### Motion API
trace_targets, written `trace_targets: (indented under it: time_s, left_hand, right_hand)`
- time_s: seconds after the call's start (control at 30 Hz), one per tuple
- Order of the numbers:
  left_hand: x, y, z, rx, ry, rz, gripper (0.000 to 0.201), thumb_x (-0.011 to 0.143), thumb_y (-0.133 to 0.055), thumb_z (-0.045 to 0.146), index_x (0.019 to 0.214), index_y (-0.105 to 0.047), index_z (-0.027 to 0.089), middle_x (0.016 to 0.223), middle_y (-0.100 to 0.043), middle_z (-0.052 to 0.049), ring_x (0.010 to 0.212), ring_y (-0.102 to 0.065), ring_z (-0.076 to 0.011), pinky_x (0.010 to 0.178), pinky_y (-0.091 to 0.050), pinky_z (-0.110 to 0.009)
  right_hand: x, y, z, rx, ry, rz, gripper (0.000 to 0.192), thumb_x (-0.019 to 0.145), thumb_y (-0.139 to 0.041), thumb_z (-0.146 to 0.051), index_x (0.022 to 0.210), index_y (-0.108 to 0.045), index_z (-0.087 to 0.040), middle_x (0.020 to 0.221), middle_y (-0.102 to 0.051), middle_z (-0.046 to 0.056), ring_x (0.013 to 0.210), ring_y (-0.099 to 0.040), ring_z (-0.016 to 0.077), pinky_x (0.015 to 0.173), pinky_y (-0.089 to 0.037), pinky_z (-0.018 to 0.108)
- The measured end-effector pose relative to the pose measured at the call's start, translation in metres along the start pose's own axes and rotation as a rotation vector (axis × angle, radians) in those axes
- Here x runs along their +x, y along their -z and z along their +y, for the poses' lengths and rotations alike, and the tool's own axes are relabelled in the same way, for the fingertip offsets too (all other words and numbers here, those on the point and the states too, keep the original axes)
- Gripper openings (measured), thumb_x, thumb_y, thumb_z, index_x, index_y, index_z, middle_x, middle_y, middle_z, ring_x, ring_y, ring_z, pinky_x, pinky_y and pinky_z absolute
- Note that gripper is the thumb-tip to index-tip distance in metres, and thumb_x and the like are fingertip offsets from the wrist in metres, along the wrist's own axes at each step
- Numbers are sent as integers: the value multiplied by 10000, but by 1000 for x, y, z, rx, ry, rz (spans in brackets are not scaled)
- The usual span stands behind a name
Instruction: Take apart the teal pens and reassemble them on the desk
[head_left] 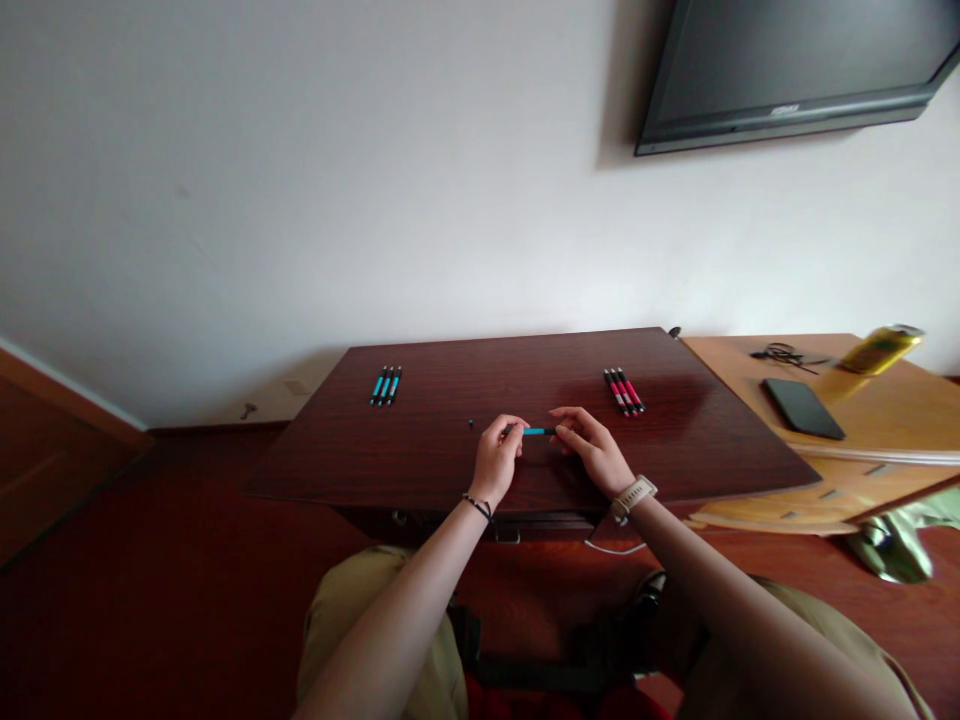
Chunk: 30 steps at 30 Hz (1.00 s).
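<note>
The blue pen (534,432) runs sideways, left fingers (513,441) pinching its left end, right fingers (573,439) pinching its right end.

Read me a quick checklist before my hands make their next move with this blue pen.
1. Left hand at one end of the held pen: ok.
2. Right hand at the other end: ok.
3. Small dark piece in hand: not ok, it lies on the table, left of the left hand.
4. Held pen's ends complete: cannot tell, the hands partly hide them.
5. Blue pens apart from pink pens: ok, blue left, pink right.
</note>
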<state>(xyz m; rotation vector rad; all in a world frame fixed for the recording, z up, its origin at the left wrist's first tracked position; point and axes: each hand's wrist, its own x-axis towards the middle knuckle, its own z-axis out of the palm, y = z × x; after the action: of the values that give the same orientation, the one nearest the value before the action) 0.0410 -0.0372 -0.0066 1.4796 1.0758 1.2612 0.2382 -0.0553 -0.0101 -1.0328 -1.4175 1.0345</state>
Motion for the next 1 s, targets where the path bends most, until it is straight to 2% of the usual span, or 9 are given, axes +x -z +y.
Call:
trace_targets:
  time_s: [0.27, 0.7, 0.83, 1.0]
  left_hand:
    - [1, 0, -1, -18, 11, 5, 257, 955, -588, 421, 919, -686, 187, 648, -546, 26, 598, -513, -125, 598, -401, -249]
    - [3, 3, -5, -39, 23, -17, 313, 969, -611, 491, 1004, -682, 188, 737, -598, 6, 649, -563, -118, 606, -440, -225]
    - [9, 15, -5, -32, 4, 42, 280, 963, -623, 460, 995, -680, 189, 747, -612, 0, 652, -566, -122, 603, -446, -227]
    - [27, 50, -4, 137, -92, 182, 191, 943, -633, 368, 992, -691, 194, 890, -698, -40, 763, -637, -152, 676, -493, -248]
  right_hand:
    - [0, 0, -1, 3, -23, -18, 403, 975, -614, -517, 1250, -639, -224, 797, -674, 9, 659, -559, 178, 656, -459, 314]
    - [1, 1, 3, -4, 13, 63, 391, 968, -641, -517, 1249, -635, -244, 832, -702, 23, 686, -592, 186, 666, -483, 318]
    - [1, 3, 4, 25, 0, 113, 397, 968, -637, -529, 1246, -639, -246, 840, -706, 28, 695, -603, 192, 658, -485, 320]
    - [1, 4, 4, 44, -20, 137, 390, 961, -652, -513, 1235, -640, -236, 846, -708, 32, 711, -601, 188, 668, -482, 314]
